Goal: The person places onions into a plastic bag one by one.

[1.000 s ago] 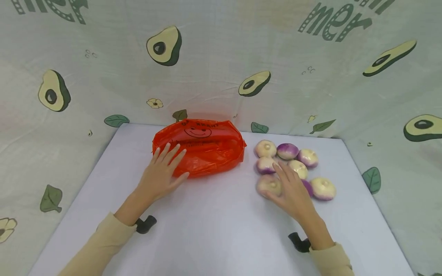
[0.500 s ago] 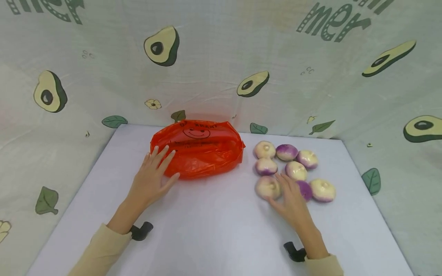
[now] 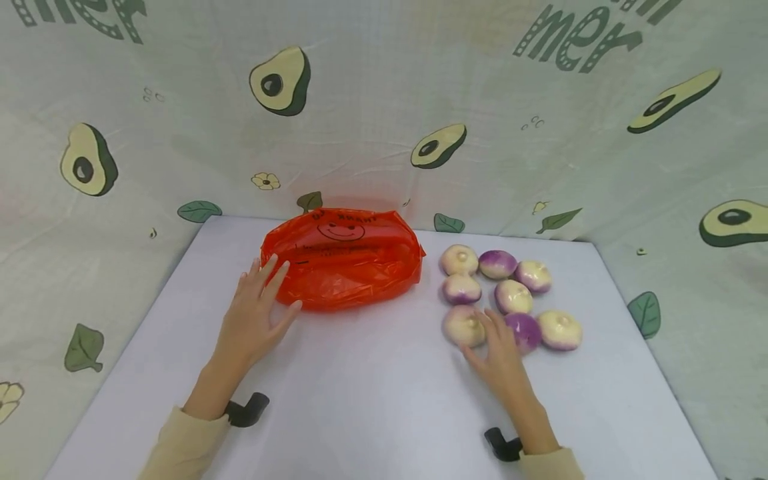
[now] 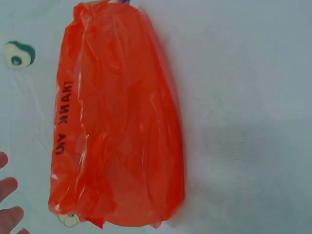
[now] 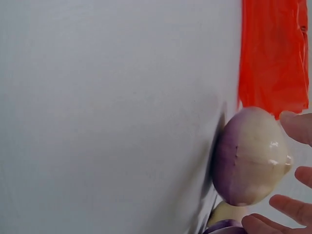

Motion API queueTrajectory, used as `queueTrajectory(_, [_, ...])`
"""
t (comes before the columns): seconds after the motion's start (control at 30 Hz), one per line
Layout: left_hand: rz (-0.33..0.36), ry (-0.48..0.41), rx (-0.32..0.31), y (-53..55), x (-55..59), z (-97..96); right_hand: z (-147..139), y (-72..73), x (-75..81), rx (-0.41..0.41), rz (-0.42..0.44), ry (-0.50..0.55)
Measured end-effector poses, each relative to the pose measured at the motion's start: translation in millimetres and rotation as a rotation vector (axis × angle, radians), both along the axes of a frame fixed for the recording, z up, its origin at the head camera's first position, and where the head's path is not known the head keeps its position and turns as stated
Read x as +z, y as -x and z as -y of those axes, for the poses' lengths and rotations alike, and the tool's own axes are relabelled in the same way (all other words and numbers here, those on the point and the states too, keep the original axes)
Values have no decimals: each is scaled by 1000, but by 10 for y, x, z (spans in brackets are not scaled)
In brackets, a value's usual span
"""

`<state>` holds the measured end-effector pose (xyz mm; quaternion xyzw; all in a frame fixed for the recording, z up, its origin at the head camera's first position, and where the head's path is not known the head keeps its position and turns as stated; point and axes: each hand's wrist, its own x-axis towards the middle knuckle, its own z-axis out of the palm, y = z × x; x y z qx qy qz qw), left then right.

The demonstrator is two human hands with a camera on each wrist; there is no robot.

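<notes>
A red plastic bag (image 3: 354, 267) printed with a smiling face lies at the back of the table, left of the middle. My left hand (image 3: 252, 323) is at its left front corner, fingers spread; whether they touch the plastic I cannot tell. In the left wrist view the bag (image 4: 119, 126) looks crumpled and full-bodied, with several fingertips (image 4: 7, 187) at the edge. My right hand (image 3: 501, 357) hovers at the nearest left turnip (image 3: 462, 327), holding nothing. The right wrist view shows fingers (image 5: 292, 209) spread around that purple-and-white turnip (image 5: 251, 156), with a gap visible beside most of them.
Several more turnips cluster to the right, among them a purple one (image 3: 524, 332) beside my right hand and a pale one (image 3: 561, 330) at the outer side. A white table (image 3: 372, 400) bears everything. An avocado-print cloth (image 3: 360, 100) hangs behind it.
My left hand has drawn left and toward me, away from the bag's front. The right hand has shifted slightly left and nearer me, uncovering more of the purple turnip. Bag and turnips stay put.
</notes>
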<state>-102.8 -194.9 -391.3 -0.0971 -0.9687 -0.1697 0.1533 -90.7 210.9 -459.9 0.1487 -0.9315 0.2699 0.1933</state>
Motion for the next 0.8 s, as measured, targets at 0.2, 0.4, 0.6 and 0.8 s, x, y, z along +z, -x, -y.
queueTrajectory(0.2, [5, -95, 71, -56, -36, 86, 11, 7, -64, -12, -23, 21])
queueTrajectory(0.4, [52, -247, 155, -81, -165, 155, 38, 29, -117, -8, -41, 22])
queueTrajectory(0.6, [54, -530, 200, -19, -321, 161, 64, 47, -144, -19, -3, 24])
queueTrajectory(0.8, [101, -841, 342, 119, -341, 109, 69, 69, -138, -45, 85, 8])
